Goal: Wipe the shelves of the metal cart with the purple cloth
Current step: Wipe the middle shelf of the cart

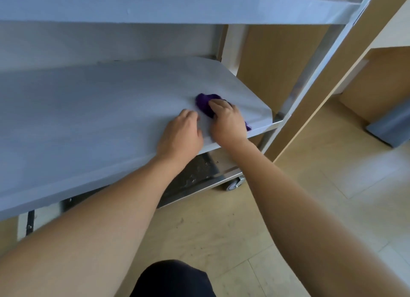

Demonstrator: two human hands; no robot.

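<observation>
Cloth sits bunched under your right hand, pressed flat near the middle shelf's right front corner; your left hand rests spread beside it, likely bracing you.

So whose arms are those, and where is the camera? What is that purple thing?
There is no machine here, just a person. The camera sits on the person's head and looks down, so you see their two arms reaching out from the bottom of the picture.

In front of them is a metal cart with shelves, standing on a pale floor. The right hand presses a purple cloth onto the middle shelf, near its right front corner. That cloth is for wiping. The left hand rests flat on the same shelf just beside it, holding nothing.

Below you can see a lower shelf with specks on it, and one small wheel.
</observation>
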